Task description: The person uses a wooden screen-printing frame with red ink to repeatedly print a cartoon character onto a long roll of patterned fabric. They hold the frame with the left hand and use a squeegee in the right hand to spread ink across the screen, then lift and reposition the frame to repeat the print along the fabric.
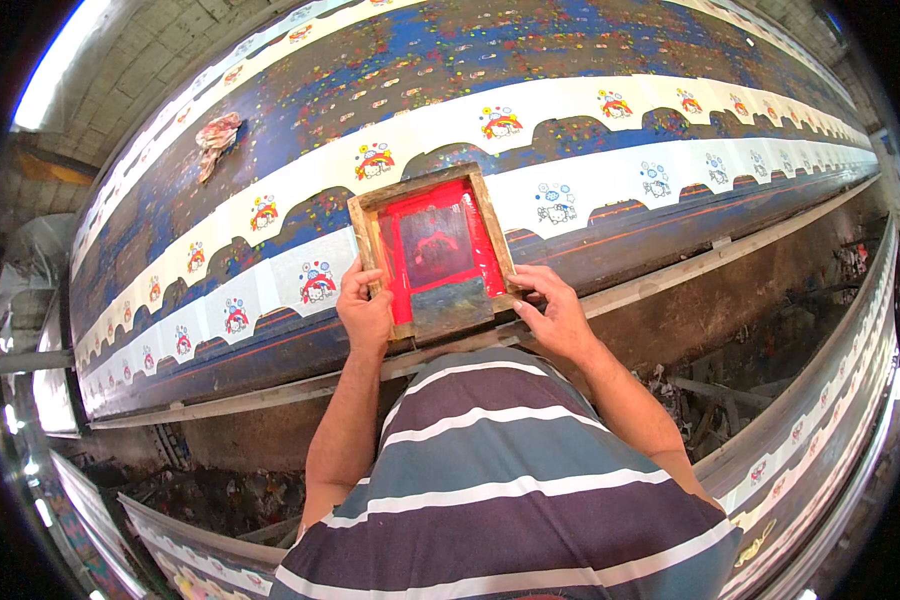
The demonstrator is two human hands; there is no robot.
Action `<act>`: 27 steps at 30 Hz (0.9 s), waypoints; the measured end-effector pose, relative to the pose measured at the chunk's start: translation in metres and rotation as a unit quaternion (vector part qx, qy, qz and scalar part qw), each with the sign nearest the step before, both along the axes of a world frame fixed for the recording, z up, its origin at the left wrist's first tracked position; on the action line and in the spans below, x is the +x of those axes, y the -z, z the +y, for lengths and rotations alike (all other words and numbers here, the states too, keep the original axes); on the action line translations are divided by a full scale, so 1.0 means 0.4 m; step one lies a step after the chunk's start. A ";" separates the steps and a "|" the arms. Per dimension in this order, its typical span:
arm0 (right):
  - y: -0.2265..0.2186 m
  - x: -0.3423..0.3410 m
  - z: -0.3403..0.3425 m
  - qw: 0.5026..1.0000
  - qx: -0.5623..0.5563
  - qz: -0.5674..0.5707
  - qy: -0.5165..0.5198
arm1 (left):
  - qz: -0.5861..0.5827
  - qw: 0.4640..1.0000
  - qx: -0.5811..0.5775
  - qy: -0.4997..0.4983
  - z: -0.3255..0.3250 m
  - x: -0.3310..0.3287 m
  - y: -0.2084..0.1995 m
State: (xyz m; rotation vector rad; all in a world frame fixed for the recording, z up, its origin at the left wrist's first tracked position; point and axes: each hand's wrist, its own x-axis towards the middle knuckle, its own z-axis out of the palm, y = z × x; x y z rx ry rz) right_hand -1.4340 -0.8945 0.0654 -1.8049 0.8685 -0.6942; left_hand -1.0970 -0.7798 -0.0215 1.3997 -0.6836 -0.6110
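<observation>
A wooden screen-printing frame (490,215) lies over the near row of white cut fabric pieces (530,190), at the table's front edge. Red borders its dark mesh (428,235), and a red arch shape shows in the middle. My left hand (366,308) is closed round the frame's lower left side. On the lower right corner, my right hand (553,308) grips the wood between thumb and fingers. Left of the frame, a near-row print (316,283) has red in it; to the right, a print (556,203) shows only blue and dark lines. The fabric under the frame is hidden.
The long dark printing table (300,140) is speckled with paint. A farther row of cream pieces (440,130) carries multicoloured prints. A crumpled stained rag (218,135) lies at far left. A rail (660,285) runs along the front edge. Another table (820,400) with printed pieces stands behind me at right.
</observation>
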 end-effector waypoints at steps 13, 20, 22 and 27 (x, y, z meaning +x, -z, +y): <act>-0.070 0.008 -0.001 0.971 -0.233 0.018 -0.058 | 0.015 1.000 0.015 -0.005 0.006 0.003 -0.009; -0.073 0.101 0.012 0.930 -0.320 0.050 -0.175 | -0.021 0.999 0.040 -0.007 0.010 -0.003 -0.014; -0.070 0.122 0.009 0.923 -0.332 0.057 -0.186 | -0.020 0.999 0.040 -0.006 0.009 -0.004 -0.014; -0.090 0.167 -0.002 0.917 -0.341 0.072 -0.193 | -0.062 0.995 0.070 -0.019 0.002 -0.009 -0.014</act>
